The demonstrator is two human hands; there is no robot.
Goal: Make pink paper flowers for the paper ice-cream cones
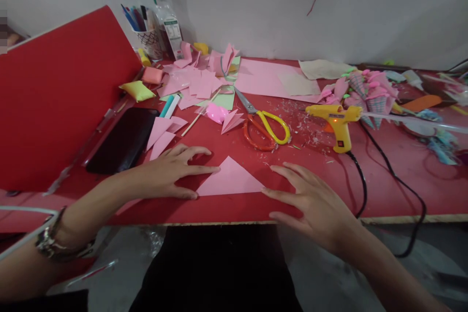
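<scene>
Pink paper triangle [230,179] lies flat at centre frame, left hand [171,170] and right hand [314,202] pressing its edges, fingers spread wide

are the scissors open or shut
Open: the scissors lie flat on the red table, their orange and yellow handles spread apart.

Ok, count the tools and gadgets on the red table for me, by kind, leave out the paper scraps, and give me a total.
Scissors: 1
Glue gun: 1
Black phone: 1
Pen cup: 1
Clear bottle: 1
Total: 5
The left hand and right hand lie flat at either end of a pink paper triangle.
</scene>
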